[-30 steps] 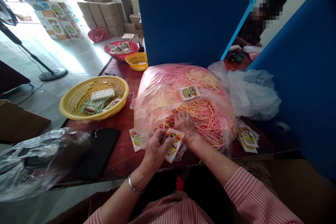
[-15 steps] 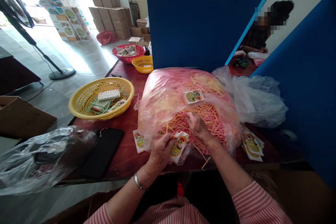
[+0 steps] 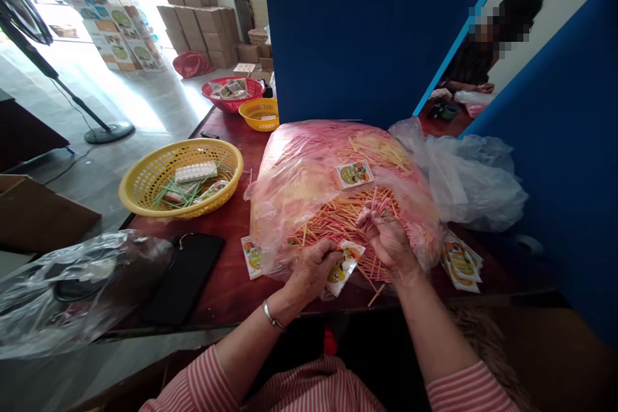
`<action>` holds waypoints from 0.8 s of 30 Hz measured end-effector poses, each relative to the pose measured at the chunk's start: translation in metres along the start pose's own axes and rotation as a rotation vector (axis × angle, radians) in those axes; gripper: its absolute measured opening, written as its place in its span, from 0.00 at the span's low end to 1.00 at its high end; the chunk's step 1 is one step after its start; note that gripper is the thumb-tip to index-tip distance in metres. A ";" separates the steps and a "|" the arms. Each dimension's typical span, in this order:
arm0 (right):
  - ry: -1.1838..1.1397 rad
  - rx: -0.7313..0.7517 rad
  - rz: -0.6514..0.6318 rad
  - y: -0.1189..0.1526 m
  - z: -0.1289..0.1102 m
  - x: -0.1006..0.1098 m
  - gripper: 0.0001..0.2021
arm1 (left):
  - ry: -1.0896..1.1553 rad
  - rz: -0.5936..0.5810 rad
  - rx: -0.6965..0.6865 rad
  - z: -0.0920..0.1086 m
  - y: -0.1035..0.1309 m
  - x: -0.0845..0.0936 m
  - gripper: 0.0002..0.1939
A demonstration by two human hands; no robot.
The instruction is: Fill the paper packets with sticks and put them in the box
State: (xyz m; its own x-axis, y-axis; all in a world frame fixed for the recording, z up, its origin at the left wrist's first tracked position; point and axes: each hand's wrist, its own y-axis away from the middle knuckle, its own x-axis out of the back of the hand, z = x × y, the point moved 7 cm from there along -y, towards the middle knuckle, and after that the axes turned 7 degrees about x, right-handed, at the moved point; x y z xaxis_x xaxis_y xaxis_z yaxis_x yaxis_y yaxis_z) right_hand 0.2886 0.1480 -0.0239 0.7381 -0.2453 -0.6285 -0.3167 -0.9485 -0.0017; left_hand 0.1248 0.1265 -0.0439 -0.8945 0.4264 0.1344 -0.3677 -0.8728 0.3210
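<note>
Bright glare on floor [image 3: 161,100], upper left; lower right dim.

Dark blue partition [image 3: 362,32] behind a reddish table [image 3: 232,264], bright daylight on grey floor [image 3: 109,164].

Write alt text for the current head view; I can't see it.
The left hand holds a printed packet while the right hand holds pink sticks over an open plastic bag of similar sticks. A yellow basket stands left.

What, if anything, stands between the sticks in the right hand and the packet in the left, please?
Nothing visible does: the right hand pinches pink sticks above the loose pile, and the packet in the left hand is close by, with no fold of the plastic bag crossing between.
</note>
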 end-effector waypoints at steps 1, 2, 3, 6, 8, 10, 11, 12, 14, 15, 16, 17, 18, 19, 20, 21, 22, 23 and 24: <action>-0.006 0.005 -0.013 0.003 -0.003 -0.002 0.06 | -0.007 -0.001 0.004 -0.003 -0.002 -0.002 0.07; -0.004 0.021 -0.029 0.006 -0.006 -0.005 0.06 | -0.012 -0.003 0.003 -0.005 -0.003 -0.004 0.07; 0.006 0.046 -0.043 0.010 -0.009 -0.007 0.06 | -0.013 -0.005 -0.002 -0.007 -0.004 -0.005 0.07; 0.094 0.129 -0.081 0.019 -0.015 -0.014 0.05 | 0.008 -0.018 -0.020 -0.007 -0.006 -0.009 0.08; 0.175 0.153 -0.101 0.025 -0.013 -0.016 0.06 | 0.017 -0.020 -0.029 -0.005 -0.005 -0.011 0.08; 0.250 0.160 -0.115 0.029 -0.009 -0.016 0.07 | 0.030 -0.019 -0.036 -0.003 -0.004 -0.012 0.08; 0.285 0.154 -0.124 0.031 -0.006 -0.016 0.08 | 0.044 -0.018 -0.036 -0.003 -0.004 -0.013 0.08; 0.315 0.146 -0.137 0.032 -0.003 -0.017 0.09 | 0.065 -0.020 -0.033 -0.003 -0.004 -0.013 0.08; 0.340 0.121 -0.162 0.035 0.001 -0.018 0.10 | 0.109 -0.032 -0.025 -0.004 -0.003 -0.015 0.08; 0.334 0.108 -0.166 0.036 0.002 -0.019 0.10 | 0.122 -0.035 -0.019 -0.005 -0.003 -0.015 0.08; 0.318 0.101 -0.156 0.037 0.002 -0.019 0.09 | 0.128 -0.035 -0.014 -0.006 -0.004 -0.015 0.08; 0.295 0.102 -0.136 0.037 0.001 -0.018 0.08 | 0.128 -0.030 -0.009 -0.006 -0.004 -0.014 0.09; 0.272 0.106 -0.111 0.037 0.000 -0.017 0.08 | 0.126 -0.023 -0.003 -0.007 -0.004 -0.013 0.09; 0.254 0.112 -0.088 0.037 -0.001 -0.016 0.07 | 0.124 -0.019 0.004 -0.008 -0.004 -0.012 0.10; 0.242 0.117 -0.072 0.037 -0.002 -0.015 0.06 | 0.125 -0.020 0.009 -0.008 -0.005 -0.011 0.10; 0.237 0.119 -0.066 0.037 -0.002 -0.014 0.06 | 0.129 -0.024 0.013 -0.009 -0.005 -0.011 0.10; 0.234 0.118 -0.070 0.037 -0.002 -0.014 0.06 | 0.136 -0.032 0.014 -0.009 -0.005 -0.011 0.10; 0.234 0.110 -0.083 0.037 -0.001 -0.014 0.05 | 0.145 -0.040 0.014 -0.009 -0.006 -0.011 0.10; 0.237 0.093 -0.102 0.038 0.001 -0.014 0.05 | 0.157 -0.047 0.012 -0.009 -0.006 -0.011 0.10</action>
State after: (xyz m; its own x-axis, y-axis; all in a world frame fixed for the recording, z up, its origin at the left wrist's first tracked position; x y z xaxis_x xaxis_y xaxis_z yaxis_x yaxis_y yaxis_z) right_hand 0.2657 0.1159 -0.0160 0.8843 -0.1996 -0.4221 -0.2788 -0.9509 -0.1344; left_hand 0.1351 0.1248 -0.0555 -0.9056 0.4230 -0.0290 -0.4075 -0.8495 0.3351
